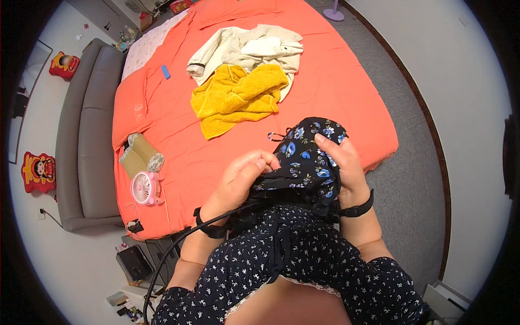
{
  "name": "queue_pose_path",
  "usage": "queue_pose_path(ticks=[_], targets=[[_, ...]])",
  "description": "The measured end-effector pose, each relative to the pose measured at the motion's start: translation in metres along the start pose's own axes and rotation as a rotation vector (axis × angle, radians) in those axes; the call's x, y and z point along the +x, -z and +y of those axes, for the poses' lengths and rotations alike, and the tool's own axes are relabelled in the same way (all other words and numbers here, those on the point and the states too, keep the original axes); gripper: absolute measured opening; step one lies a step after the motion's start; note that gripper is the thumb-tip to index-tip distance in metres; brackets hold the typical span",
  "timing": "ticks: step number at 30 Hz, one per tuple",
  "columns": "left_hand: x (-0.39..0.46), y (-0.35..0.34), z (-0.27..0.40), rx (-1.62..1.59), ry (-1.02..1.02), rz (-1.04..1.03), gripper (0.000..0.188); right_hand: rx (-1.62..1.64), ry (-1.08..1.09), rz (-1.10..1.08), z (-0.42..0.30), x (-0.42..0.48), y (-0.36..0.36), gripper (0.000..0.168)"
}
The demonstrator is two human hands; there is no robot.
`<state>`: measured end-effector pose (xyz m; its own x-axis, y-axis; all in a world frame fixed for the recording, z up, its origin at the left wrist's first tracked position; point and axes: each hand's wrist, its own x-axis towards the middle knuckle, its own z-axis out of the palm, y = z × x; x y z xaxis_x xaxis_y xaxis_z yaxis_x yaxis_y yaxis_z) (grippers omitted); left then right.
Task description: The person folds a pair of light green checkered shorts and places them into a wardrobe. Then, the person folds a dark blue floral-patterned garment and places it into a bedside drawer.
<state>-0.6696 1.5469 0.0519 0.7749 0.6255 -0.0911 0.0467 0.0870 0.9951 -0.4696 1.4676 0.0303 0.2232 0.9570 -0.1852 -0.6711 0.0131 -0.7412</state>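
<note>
Between my hands is a black floral garment [305,163] with blue and white flowers, bunched and held close to my body. My left hand [248,172] pinches its left edge between thumb and curled fingers. On the right side my right hand [345,166] grips the cloth, thumb on top and the other fingers hidden behind it. A thin strap loop sticks out at the garment's upper left. Beyond it, on the coral bedsheet [325,81], lie a crumpled yellow towel [239,97] and a pile of cream clothes [252,46].
A pink fan [145,188] with cords stands at the bed's left, beside an olive cushion [142,154]. Near the coral pillow [132,107] lies a small blue object [165,72]. A grey headboard [97,134] lines the left. A black cable [183,239] crosses my left forearm.
</note>
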Motion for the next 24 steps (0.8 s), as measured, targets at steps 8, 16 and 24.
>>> queue_pose_path(ticks=[8,16,24], targets=[[-0.01,0.013,-0.009,0.002,0.137,-0.114,0.019,0.114,0.122,0.143,-0.008,0.004,0.006,0.013],[-0.01,0.02,-0.023,0.035,0.107,-0.009,0.014,0.105,0.144,0.18,-0.002,0.01,0.014,0.012],[-0.012,0.02,-0.015,-0.129,0.099,0.059,0.011,-1.011,0.125,0.165,0.027,0.022,0.052,0.035]])
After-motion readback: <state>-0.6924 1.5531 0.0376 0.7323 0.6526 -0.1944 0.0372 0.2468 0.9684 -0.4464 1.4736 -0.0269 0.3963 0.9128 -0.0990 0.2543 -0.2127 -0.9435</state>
